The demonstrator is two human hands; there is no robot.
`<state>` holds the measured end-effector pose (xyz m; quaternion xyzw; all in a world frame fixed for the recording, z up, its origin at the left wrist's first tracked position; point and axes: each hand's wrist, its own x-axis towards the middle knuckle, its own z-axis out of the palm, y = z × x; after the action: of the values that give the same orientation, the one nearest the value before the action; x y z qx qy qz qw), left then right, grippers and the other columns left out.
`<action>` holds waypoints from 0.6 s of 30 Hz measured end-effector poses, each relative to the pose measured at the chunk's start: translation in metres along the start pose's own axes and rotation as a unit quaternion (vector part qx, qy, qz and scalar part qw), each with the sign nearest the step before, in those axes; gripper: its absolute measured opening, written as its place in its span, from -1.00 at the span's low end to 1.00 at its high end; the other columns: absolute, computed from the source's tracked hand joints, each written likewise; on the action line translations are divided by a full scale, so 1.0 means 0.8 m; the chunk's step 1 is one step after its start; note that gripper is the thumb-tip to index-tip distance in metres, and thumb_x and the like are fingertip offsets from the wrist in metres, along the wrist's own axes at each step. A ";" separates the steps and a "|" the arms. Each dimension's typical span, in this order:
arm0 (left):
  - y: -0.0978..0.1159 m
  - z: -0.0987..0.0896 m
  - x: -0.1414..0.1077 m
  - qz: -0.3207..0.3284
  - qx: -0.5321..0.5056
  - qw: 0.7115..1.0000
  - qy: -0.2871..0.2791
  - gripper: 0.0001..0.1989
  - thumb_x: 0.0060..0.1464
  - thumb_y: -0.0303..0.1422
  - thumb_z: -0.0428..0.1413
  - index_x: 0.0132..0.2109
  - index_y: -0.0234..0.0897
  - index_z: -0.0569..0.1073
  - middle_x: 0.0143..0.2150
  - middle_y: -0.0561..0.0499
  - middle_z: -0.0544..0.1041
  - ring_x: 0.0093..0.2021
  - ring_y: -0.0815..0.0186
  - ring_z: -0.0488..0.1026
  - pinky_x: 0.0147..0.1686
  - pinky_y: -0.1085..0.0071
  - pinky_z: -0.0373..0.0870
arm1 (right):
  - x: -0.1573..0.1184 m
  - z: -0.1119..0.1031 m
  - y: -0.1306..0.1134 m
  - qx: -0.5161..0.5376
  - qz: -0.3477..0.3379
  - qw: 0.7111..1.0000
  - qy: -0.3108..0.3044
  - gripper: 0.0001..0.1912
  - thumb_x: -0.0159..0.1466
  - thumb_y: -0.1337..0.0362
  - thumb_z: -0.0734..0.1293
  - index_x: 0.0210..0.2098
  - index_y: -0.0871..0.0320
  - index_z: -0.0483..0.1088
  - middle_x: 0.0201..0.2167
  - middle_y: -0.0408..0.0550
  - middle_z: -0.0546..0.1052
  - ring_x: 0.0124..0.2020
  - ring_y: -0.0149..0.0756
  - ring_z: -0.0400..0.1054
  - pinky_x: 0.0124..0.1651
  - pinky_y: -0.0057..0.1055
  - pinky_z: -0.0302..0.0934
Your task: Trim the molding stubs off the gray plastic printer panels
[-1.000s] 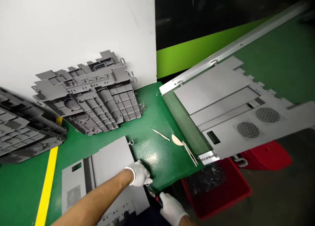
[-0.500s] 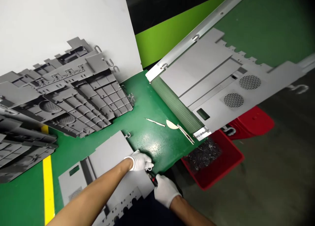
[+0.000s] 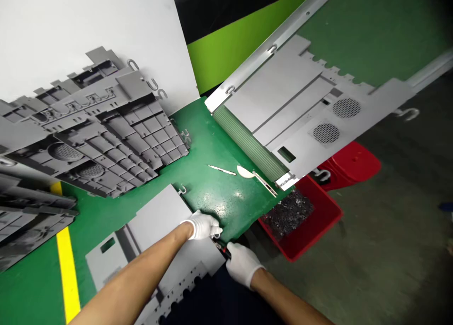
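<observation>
A grey plastic panel [image 3: 159, 211] lies flat on the green table in front of me. My left hand [image 3: 203, 225], in a white glove, rests at its right edge with the fingers closed around a small curved hook [image 3: 216, 235]. The fingers partly hide this hook. A similar hook [image 3: 181, 190] sticks out farther up the same edge. My right hand [image 3: 244, 264], also gloved, is closed on a small tool with red and black handles [image 3: 224, 251], which looks like cutting pliers. Its metal tip meets the panel edge just below the left fingers.
Ribbed grey panels [image 3: 116, 126] lean at the left against a white board. At the right, another panel [image 3: 283, 89] lies on a roller conveyor [image 3: 247, 141]. A slim knife [image 3: 222, 170], a cream half-disc [image 3: 245, 172] and tweezers [image 3: 264, 183] lie between. A red bin [image 3: 311, 235] holds grey scraps.
The whole view has shifted a little, with the background moving left and up. Both hands stay at the panel's right edge, and the pliers are still by the hook.
</observation>
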<state>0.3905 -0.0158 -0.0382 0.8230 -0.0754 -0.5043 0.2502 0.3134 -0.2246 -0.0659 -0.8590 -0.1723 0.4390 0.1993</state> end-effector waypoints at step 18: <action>-0.006 0.004 0.012 -0.020 0.016 1.000 0.008 -0.52 0.20 0.07 0.01 -0.40 -0.21 0.53 -0.36 0.01 0.62 -0.34 0.27 0.43 0.25 0.02 0.02 | 0.010 -0.012 -0.028 -0.042 0.011 0.999 -0.019 -0.73 0.17 0.46 0.27 -0.14 0.18 0.41 -0.21 0.15 0.61 -0.17 0.06 0.56 -0.25 -0.24 0.34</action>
<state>0.3915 -0.0166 -0.0495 0.8324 -0.0648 -0.5012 0.2274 0.3230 -0.2037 -0.0554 -0.8601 -0.1849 0.4496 0.1548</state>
